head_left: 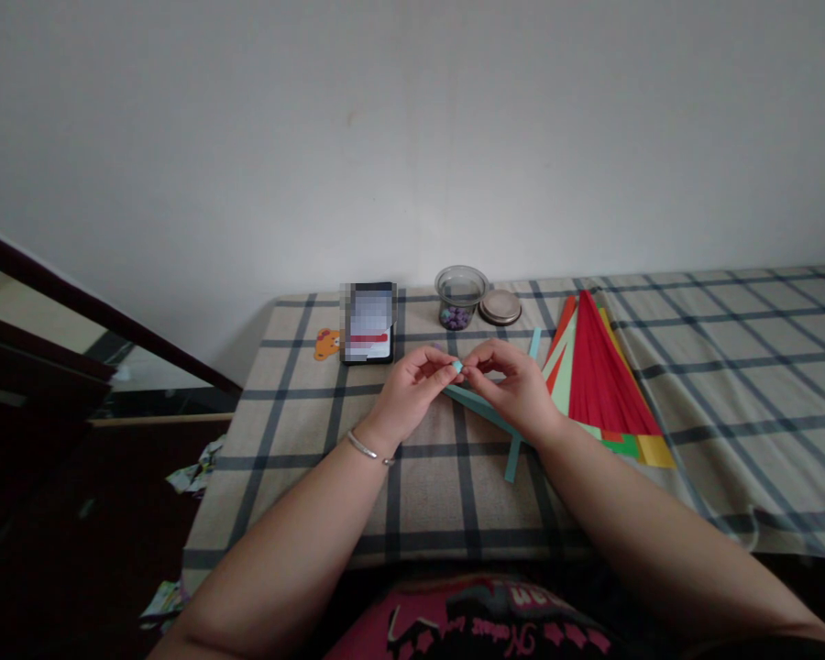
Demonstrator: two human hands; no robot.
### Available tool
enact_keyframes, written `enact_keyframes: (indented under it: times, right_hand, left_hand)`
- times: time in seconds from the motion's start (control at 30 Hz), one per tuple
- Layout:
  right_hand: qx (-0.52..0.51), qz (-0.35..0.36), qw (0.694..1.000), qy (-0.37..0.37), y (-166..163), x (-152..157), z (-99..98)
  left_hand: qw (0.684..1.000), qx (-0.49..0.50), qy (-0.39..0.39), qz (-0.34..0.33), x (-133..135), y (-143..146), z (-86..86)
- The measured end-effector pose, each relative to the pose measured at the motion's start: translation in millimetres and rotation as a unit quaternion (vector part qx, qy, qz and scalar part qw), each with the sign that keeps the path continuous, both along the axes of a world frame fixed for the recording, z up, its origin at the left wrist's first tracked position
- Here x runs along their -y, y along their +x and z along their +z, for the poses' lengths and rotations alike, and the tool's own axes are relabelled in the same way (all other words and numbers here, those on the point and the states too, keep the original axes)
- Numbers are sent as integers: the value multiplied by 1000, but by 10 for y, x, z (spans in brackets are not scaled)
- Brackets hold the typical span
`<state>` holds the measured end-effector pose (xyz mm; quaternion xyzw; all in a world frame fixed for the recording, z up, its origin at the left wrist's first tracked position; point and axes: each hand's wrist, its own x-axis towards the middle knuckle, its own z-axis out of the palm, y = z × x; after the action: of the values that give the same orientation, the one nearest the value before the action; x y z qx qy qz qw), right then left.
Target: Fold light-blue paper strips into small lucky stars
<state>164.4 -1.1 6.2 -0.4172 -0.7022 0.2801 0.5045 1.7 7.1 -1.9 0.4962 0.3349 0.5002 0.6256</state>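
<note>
Between the fingertips of both my hands is a small folded piece of light-blue paper (457, 367). My left hand (419, 385) is closed in a pinch on its left side. From the right, my right hand (512, 385) pinches it too, fingers curled. Light-blue paper strips (485, 412) lie on the cloth under and beside my hands, partly covered by the right one. Beyond my hands stands a clear plastic cup (461, 286) with several small purple and blue pieces (456, 318) in its bottom. Its round lid (500, 306) rests beside it.
A fan of coloured paper strips (601, 376), mostly red, lies to the right on the checked tablecloth (302, 431). A phone (369, 323) with a blurred screen stands at the back left, next to an orange bear figure (326, 344). Wrappers (196, 469) lie below the table's left edge.
</note>
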Motion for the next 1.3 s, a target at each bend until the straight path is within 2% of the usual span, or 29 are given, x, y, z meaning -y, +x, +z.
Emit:
enact_keyframes:
  times: [0.5, 0.93, 1.3]
  right_hand:
    - [-27, 7, 999, -18, -9, -17, -38]
    - [3, -17, 1000, 3, -15, -16, -19]
    - [-1, -12, 1000, -4, -20, 4, -2]
  left_hand:
    - [997, -48, 57, 19, 3, 3, -10]
    - [986, -99, 112, 75, 9, 1, 26]
    - [972, -148, 158, 94, -33, -55, -47]
